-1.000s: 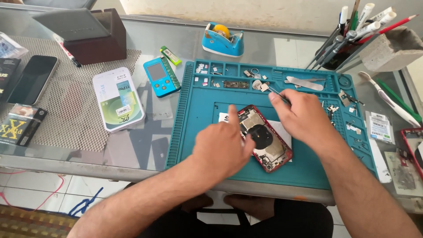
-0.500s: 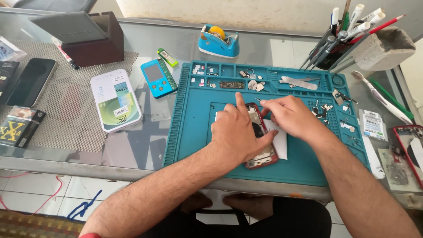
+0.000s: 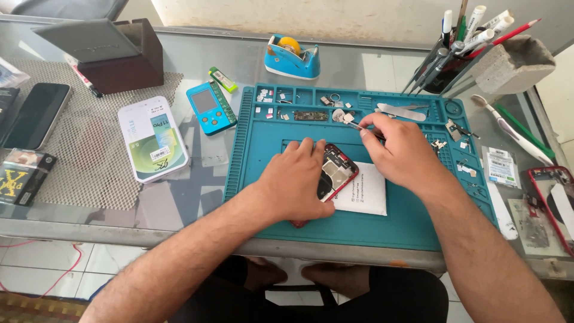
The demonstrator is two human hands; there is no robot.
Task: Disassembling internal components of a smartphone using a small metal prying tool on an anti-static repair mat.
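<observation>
The head view looks down at a teal repair mat (image 3: 406, 221) on a glass surface (image 3: 371, 66). The left hand (image 3: 296, 182) lies flat on an opened red phone (image 3: 335, 173), pressing it down so it does not slide. The phone sits in the middle of the mat, partly on a white paper (image 3: 365, 194). The right hand (image 3: 400, 149) pinches thin metal tweezers (image 3: 357, 124), and their tips point into the little trays at the top of the mat, where tiny parts (image 3: 335, 113) lie sorted so they do not get lost. Left of the mat sit a white box (image 3: 152, 140) and a small blue gadget (image 3: 206, 107). A blue tape holder (image 3: 292, 57) stands behind. A grey block (image 3: 508, 63) keeps pens and tools upright. A black phone (image 3: 36, 113) rests on a mesh pad. White floor tiles show below.
</observation>
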